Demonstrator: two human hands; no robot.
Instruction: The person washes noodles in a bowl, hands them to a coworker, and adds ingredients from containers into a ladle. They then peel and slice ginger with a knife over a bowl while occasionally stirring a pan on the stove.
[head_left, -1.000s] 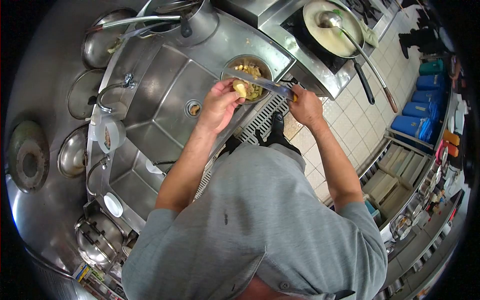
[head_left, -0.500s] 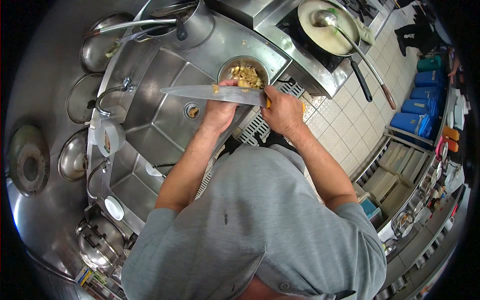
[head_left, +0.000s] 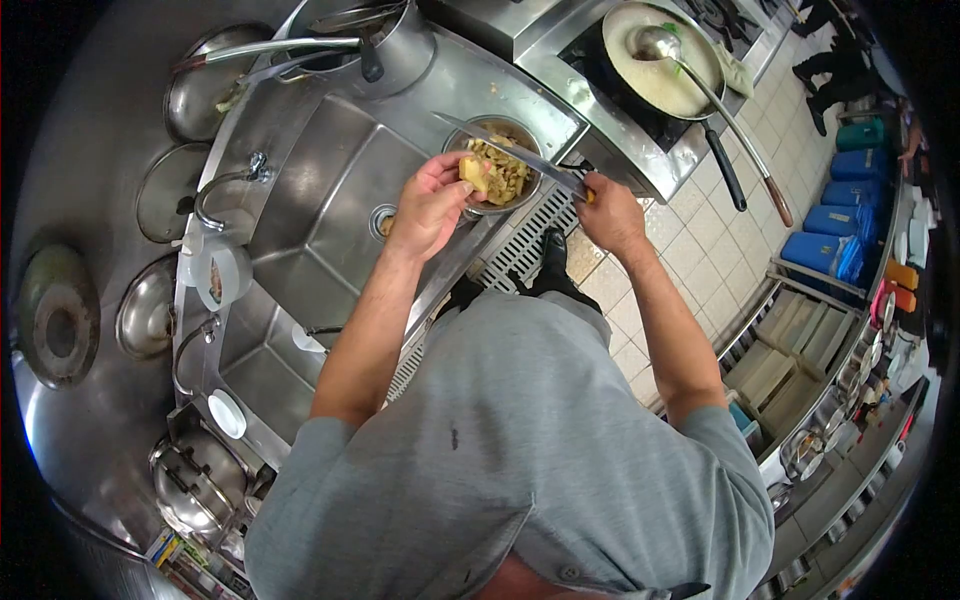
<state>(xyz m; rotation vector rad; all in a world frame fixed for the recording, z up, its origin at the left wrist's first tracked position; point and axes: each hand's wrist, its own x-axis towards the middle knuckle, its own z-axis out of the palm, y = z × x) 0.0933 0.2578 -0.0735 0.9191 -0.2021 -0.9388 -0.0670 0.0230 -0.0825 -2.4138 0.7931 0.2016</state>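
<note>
Pinched in the fingers of my left hand is a pale yellow piece that looks like ginger. My right hand is closed round the yellow handle of a long kitchen knife. The blade slants up to the left over a round metal bowl, just beyond the piece and apart from it. Several similar yellow-brown chunks lie in that bowl, which stands at the edge of the steel counter.
Left of my hands is a steel sink with a tap. A pan of pale liquid with a ladle sits on the stove, its handle over the floor. Blue bins line the right. Another person's legs show at top right.
The knife has swung from lying level over my left hand to slanting across the bowl. My right hand moved right, and my left hand turned, showing the yellow piece.
</note>
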